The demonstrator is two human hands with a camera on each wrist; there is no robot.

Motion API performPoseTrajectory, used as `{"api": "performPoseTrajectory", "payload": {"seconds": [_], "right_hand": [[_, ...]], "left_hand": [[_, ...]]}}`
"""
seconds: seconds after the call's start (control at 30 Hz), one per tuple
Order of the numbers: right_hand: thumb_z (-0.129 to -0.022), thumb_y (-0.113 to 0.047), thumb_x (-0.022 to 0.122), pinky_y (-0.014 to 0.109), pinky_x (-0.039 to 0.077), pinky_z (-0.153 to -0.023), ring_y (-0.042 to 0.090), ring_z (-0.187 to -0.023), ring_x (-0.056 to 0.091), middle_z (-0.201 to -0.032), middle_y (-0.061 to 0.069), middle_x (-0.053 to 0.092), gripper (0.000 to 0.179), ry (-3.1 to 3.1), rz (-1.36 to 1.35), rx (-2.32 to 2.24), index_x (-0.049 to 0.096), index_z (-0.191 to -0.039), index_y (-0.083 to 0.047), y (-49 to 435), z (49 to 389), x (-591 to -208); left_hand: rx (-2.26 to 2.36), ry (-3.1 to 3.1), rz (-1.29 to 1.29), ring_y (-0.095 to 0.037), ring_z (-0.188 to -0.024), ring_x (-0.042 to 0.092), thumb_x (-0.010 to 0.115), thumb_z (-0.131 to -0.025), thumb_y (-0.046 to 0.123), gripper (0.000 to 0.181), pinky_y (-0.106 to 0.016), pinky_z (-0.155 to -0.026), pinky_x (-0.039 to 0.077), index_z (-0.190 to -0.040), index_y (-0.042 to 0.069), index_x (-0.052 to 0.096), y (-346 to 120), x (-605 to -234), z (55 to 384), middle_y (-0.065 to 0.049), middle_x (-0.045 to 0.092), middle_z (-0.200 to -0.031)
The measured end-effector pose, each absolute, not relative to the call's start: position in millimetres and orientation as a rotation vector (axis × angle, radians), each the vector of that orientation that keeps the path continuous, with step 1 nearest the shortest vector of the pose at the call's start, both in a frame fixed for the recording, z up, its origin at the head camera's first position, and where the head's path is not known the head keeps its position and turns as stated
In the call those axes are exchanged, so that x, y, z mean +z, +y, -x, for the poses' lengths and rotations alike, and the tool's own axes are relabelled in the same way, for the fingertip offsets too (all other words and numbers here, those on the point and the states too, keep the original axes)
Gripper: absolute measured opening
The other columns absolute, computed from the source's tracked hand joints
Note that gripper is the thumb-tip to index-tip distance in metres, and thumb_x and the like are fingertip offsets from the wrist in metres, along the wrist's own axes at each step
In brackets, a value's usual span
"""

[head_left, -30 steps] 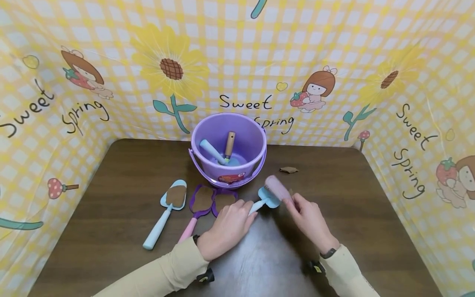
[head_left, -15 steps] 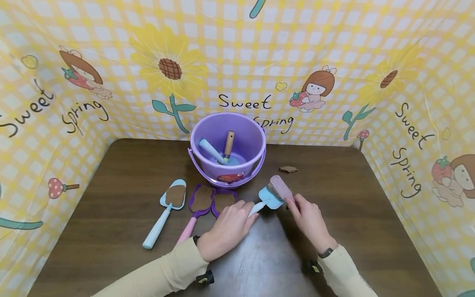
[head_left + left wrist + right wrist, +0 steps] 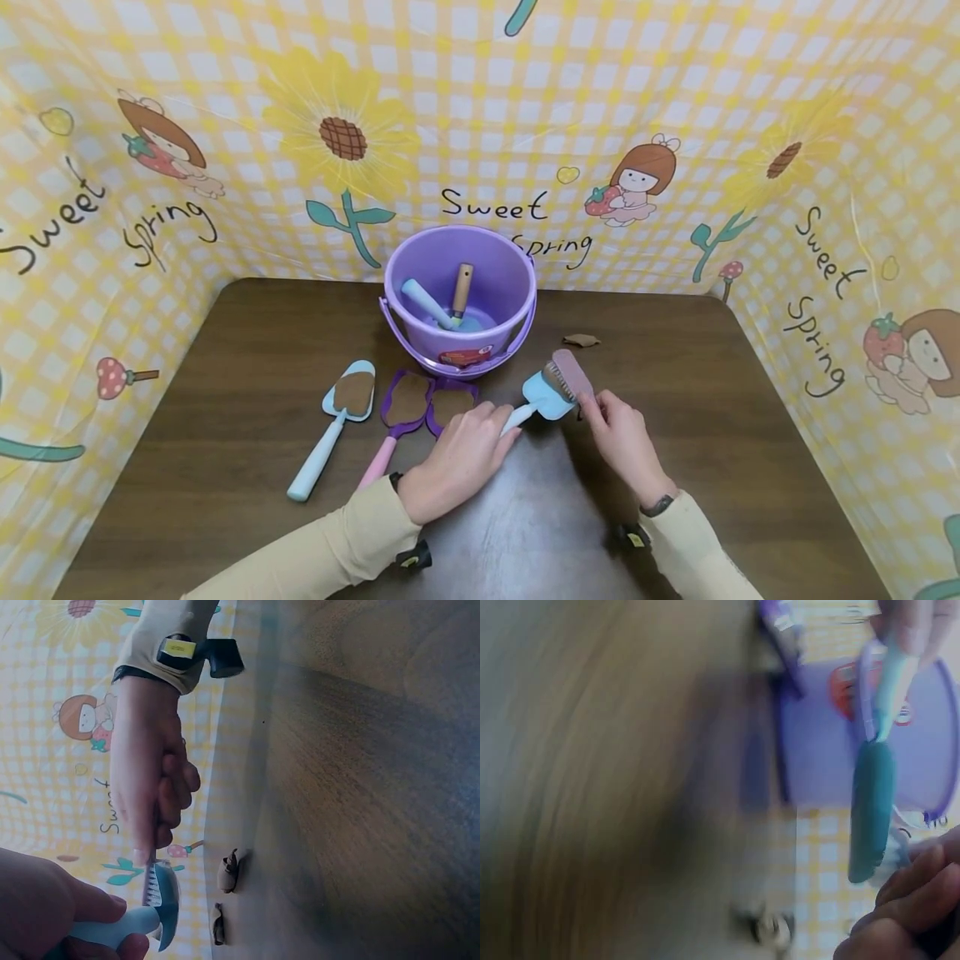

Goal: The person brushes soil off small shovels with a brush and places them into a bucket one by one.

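My left hand (image 3: 459, 454) grips the handle of a small light-blue toy shovel (image 3: 546, 397), its blade raised over the table in the left wrist view. Between the fingers and thumb of my right hand (image 3: 628, 433) is a pink-backed brush (image 3: 573, 373). The brush's bristles (image 3: 154, 889) lie against the shovel's blade. In the right wrist view the underside of the blade (image 3: 871, 814) faces the camera, and most of the brush is hidden behind it.
A purple bucket (image 3: 461, 346) at the back holds a blue-handled tool and a wooden-handled one. Left lie a blue shovel (image 3: 318, 454) and purple shovels (image 3: 397, 429), brown material on their blades; my left hand partly covers one. A brown scrap (image 3: 582, 340) lies right of the bucket.
The brush has shifted slightly right across the blade and turned, so its bristles now show facing left. The left hand has stayed almost still on the shovel.
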State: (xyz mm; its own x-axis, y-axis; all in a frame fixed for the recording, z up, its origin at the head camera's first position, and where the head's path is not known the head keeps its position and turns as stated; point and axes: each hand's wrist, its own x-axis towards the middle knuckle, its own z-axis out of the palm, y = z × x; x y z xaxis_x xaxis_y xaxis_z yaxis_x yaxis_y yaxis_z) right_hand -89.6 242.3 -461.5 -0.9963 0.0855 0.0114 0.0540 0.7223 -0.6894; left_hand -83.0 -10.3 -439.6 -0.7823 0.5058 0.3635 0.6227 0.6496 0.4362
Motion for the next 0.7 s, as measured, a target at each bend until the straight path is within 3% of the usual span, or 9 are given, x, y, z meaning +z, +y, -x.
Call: {"api": "performPoseTrajectory", "payload": {"seconds": [0.17, 0.43, 0.7], "right_hand": [[-0.111, -0.033, 0.052, 0.028, 0.036, -0.049, 0.015, -0.052, 0.044, -0.060, -0.002, 0.045, 0.038, -2.820, 0.163, 1.364, 0.064, -0.094, -0.001, 244, 93, -456], [-0.096, -0.018, 0.076, 0.026, 0.033, -0.049, 0.010, -0.053, 0.040, -0.062, -0.006, 0.041, 0.024, -2.793, -0.281, 0.857, 0.057, -0.085, -0.011, 246, 86, -467], [-0.103, -0.022, 0.068, 0.030, 0.037, -0.050, 0.017, -0.055, 0.045, -0.066, 0.000, 0.046, 0.025, -2.787, -0.088, 0.854, 0.056, -0.086, -0.008, 247, 84, -473]], "left_hand": [[-0.796, -2.665, 0.916, -0.021, -0.063, 0.059, 0.076, -0.096, 0.016, 0.018, -0.036, -0.050, 0.046, -0.093, 0.004, 0.062, -12, -440, 85, -0.003, 0.053, -0.074], [-0.830, -2.670, 0.904, -0.018, -0.062, 0.055, 0.075, -0.097, 0.016, 0.019, -0.034, -0.050, 0.044, -0.090, 0.005, 0.061, -13, -441, 85, -0.002, 0.051, -0.073], [-0.821, -2.660, 0.932, -0.021, -0.062, 0.057, 0.076, -0.097, 0.016, 0.022, -0.035, -0.050, 0.044, -0.086, 0.006, 0.059, -14, -443, 82, -0.002, 0.051, -0.072]]}}
